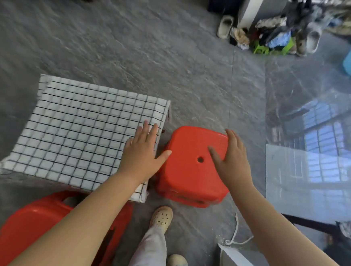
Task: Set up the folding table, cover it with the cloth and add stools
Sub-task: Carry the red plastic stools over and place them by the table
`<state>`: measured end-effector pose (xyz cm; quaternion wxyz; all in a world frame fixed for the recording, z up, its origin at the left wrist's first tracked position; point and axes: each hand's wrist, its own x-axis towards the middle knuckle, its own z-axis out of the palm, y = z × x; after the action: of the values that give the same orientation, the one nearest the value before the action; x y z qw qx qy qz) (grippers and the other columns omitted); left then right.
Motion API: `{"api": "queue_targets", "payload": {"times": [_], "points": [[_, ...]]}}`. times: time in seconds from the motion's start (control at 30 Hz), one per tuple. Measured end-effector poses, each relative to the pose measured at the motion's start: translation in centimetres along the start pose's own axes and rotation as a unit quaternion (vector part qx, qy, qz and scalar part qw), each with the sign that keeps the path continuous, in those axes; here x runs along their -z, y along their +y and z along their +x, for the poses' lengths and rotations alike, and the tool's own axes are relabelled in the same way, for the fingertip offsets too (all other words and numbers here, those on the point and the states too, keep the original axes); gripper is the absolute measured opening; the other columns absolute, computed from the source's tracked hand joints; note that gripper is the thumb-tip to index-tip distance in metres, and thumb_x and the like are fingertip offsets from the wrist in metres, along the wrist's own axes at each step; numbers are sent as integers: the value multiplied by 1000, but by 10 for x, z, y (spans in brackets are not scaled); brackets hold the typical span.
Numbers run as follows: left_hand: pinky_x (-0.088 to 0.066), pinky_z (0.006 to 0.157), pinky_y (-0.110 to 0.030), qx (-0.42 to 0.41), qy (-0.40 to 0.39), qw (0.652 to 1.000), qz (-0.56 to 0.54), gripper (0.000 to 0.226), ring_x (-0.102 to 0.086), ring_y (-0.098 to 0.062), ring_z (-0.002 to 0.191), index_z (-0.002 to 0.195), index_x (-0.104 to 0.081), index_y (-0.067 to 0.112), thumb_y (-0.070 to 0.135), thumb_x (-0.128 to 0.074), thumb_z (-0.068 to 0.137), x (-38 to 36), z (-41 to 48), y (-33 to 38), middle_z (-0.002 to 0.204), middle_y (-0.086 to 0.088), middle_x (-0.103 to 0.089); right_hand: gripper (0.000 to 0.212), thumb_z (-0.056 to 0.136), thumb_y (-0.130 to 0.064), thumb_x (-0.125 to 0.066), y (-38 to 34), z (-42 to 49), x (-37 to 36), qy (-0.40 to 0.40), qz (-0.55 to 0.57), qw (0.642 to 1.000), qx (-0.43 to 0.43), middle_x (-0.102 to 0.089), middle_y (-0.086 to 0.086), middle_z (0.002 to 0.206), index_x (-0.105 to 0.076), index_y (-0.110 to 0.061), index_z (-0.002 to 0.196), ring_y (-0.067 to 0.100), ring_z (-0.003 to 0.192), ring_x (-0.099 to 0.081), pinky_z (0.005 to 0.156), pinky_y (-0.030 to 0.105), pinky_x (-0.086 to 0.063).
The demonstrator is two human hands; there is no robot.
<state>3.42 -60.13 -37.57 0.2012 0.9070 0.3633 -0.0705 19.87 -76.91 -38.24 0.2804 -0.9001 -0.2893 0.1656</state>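
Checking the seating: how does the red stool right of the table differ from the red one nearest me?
Beside the cloth-covered table, the right red plastic stool shows its whole seat with a round hole; the near red plastic stool is half hidden by the left arm. The right hand lies open over the right one; no hand touches the near one. Both are red plastic.

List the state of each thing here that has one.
cloth: spread flat, edges hanging
right stool: upright, beside cloth
near stool: seat up, partly hidden
left hand: open, over cloth corner
right hand: open, on right stool
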Motion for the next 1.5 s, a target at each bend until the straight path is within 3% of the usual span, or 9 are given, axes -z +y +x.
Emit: {"api": "queue_targets", "payload": {"times": [0.27,0.43,0.53,0.67,0.8,1.03,1.27,1.4,1.5], "points": [[-8,116,-40,33,195,980,-4,82,-1,-16,147,152,-1,26,70,-23,87,210,-199,-12,160,1,6,71,90,-53,-50,-221,-112,121,17,-13,966,256,-31,1,153,-30,-15,147,20,141,-28,112,34,-28],[-15,114,-37,73,294,953,-11,81,-10,-8,145,151,-8,31,73,-19,82,300,-349,-67,160,8,-4,74,89,-56,-49,-366,-212,115,-15,7,919,394,-29,-3,154,-27,-18,148,15,142,-25,112,29,-26],[-18,113,-36,150,331,931,31,84,-11,-10,145,151,-8,30,74,-16,79,325,-447,-121,160,6,-6,76,88,-51,-56,-446,-290,83,-47,16,881,470,-31,0,154,-28,-14,148,17,142,-26,112,30,-26],[-24,112,-39,285,343,892,75,89,-20,-20,144,150,-18,25,75,-15,77,322,-593,-212,159,-1,-15,74,89,-50,-57,-534,-415,12,-90,21,826,556,-36,8,151,-34,-7,145,24,140,-31,113,32,-25],[-26,110,-45,420,324,842,98,88,-25,-26,142,149,-26,21,73,-14,79,285,-763,-303,156,-6,-23,83,85,-64,-32,-593,-555,-81,-131,3,761,635,-43,14,146,-39,-3,141,29,137,-37,113,36,-27],[-14,116,-43,593,298,746,55,96,-4,-22,147,152,-6,25,75,7,71,224,-994,-395,160,-2,-2,87,86,-68,-20,-654,-768,-207,-211,-45,669,711,-37,15,151,-34,-5,145,31,141,-31,116,44,-27],[-9,117,-43,604,322,728,37,91,1,-21,147,152,-1,27,72,10,73,215,-1063,-458,160,-1,2,97,81,-76,-12,-717,-857,-257,-235,-31,652,720,-26,10,157,-24,-10,150,24,146,-18,119,38,-16],[-7,117,-43,602,328,727,33,92,4,-21,147,151,2,28,74,12,72,211,-1080,-499,160,-1,6,76,93,-59,-30,-745,-881,-289,-254,-48,653,711,-19,5,159,-17,-13,152,20,148,-11,119,35,-11],[-8,117,-43,598,331,729,35,94,5,-21,147,151,2,27,75,13,71,217,-1082,-542,160,-1,6,74,94,-56,-33,-776,-889,-326,-261,-52,656,706,-20,6,159,-18,-12,151,20,148,-12,120,36,-12]]}}
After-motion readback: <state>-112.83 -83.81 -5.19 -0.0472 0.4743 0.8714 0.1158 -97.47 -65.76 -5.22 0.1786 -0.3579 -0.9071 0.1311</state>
